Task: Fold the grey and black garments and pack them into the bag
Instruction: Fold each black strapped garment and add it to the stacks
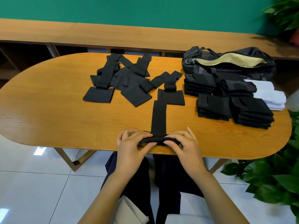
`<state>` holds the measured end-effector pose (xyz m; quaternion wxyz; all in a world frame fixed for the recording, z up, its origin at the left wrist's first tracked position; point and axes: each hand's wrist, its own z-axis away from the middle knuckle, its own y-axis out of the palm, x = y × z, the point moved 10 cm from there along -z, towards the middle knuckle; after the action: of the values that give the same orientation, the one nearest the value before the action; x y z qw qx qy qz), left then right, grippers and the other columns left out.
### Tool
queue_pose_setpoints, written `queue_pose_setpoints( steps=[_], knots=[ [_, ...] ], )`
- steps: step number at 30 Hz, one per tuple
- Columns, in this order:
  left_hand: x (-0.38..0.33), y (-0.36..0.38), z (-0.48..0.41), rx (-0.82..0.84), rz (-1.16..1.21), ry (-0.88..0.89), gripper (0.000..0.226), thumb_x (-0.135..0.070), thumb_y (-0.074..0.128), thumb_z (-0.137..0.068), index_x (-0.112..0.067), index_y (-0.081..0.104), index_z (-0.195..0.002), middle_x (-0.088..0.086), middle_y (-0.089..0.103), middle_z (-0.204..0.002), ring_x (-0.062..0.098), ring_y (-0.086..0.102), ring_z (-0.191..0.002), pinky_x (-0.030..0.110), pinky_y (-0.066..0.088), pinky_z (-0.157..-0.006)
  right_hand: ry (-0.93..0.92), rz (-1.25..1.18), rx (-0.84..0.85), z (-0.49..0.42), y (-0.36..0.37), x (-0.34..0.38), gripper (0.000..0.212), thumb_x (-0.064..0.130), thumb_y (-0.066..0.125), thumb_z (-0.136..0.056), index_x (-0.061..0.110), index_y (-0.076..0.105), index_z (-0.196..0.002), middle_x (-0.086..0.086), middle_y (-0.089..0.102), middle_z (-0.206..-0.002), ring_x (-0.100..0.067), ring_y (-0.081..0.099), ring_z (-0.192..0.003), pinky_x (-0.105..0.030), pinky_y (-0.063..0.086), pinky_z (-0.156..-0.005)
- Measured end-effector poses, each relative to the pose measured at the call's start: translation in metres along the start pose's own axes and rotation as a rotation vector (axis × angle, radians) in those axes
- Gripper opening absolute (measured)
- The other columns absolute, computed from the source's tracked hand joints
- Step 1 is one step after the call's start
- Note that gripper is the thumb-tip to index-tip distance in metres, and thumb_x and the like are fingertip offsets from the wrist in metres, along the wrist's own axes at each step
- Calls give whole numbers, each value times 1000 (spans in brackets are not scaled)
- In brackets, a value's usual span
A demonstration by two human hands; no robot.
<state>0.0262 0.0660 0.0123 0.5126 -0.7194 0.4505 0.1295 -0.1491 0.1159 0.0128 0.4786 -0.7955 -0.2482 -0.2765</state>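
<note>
Pinching rolled near end of black garment [159,117] at counter's [64,102] six o'clock: left hand [131,149], right hand [186,148], both curled round it. Fabric likely soft, light, limp; hold both edges.

Mostly black cloth on an orange-brown wood-grain table [64,110].
Between left hand [131,148] and right hand [186,149], black strip [159,117]; beyond right hand, black folded stacks [213,105], white stack [271,96], black bag [242,71] with beige lining; green wall [145,10] far ahead.

Forearms [106,191] bare to the frame edge; left hand [129,148] and right hand [186,148] bare. Dark navy trousers [169,173].
</note>
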Motion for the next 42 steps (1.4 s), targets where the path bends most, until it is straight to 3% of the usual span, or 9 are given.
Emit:
queue_pose_setpoints(
  steps=[4, 10, 14, 19, 23, 27, 32, 36, 42],
  knots=[
    [4, -1, -3, -28, 0, -62, 42, -60, 52, -79, -28, 76, -91, -19, 65, -90, -1, 45, -100, 50, 30, -104, 73, -94, 26, -2, 5, -5, 28, 60, 52, -84, 40, 67, -97, 18, 65, -99, 4, 54, -103, -42, 20, -118],
    [4, 0, -12, -87, -14, -115, 51, -66, 52, -76, -21, 75, -83, -8, 63, -76, -5, 35, -88, 40, 29, -101, 144, -102, -15, -2, -2, -12, 42, 63, 52, -79, 31, 69, -99, 15, 61, -95, 0, 51, -98, -46, 43, -98],
    [6, 4, -15, -72, -6, -137, 44, -63, 63, -77, -21, 74, -87, -11, 63, -78, -4, 35, -88, 40, 29, -101, 163, -17, -35, -8, -3, -15, 45, 64, 48, -81, 26, 69, -92, 11, 63, -86, -6, 55, -90, -43, 35, -109],
    [17, 6, -15, -16, 16, -148, 59, -77, 52, -70, -25, 74, -84, -15, 61, -83, -2, 41, -94, 36, 26, -101, 233, 35, -30, -19, -2, -18, 60, 71, 41, -78, 21, 70, -93, 4, 60, -82, -15, 54, -84, -42, 49, -75],
    [25, 6, -17, -27, -8, -204, 60, -75, 48, -71, -19, 70, -75, -11, 62, -77, 2, 45, -90, 42, 25, -109, 271, 27, -17, -21, 0, -20, 56, 74, 46, -74, 27, 68, -95, 9, 55, -89, -15, 50, -97, -37, 47, -83],
    [27, 6, -23, -43, -44, -240, 48, -72, 48, -75, -26, 53, -63, -15, 51, -66, 8, 51, -81, 43, 25, -111, 258, 82, 15, -18, 0, -22, 44, 64, 59, -75, 25, 68, -94, 19, 45, -89, -5, 37, -98, -32, 39, -89],
    [28, 9, -22, -11, -67, -253, 34, -53, 54, -87, -22, 60, -74, -10, 56, -74, 12, 51, -89, 47, 23, -111, 305, 115, -3, -18, -3, -24, 60, 68, 41, -75, 18, 69, -94, 12, 47, -86, -9, 39, -95, -37, 43, -89],
    [27, 5, -19, -38, -87, -266, 29, -48, 56, -87, -21, 62, -76, -10, 58, -75, 14, 51, -89, 44, 27, -106, 321, 186, -17, -21, -2, -23, 45, 57, 51, -85, 18, 64, -101, 6, 49, -90, -10, 34, -96, -38, 41, -93],
    [21, 0, -26, -79, -155, -260, 33, -46, 68, -83, -22, 70, -106, -14, 58, -75, 13, 52, -89, 36, 24, -98, 275, 320, -36, -22, -5, -18, 34, 44, 53, -94, 15, 65, -107, 8, 52, -90, -14, 44, -96, -36, 31, -93]
  ],
)
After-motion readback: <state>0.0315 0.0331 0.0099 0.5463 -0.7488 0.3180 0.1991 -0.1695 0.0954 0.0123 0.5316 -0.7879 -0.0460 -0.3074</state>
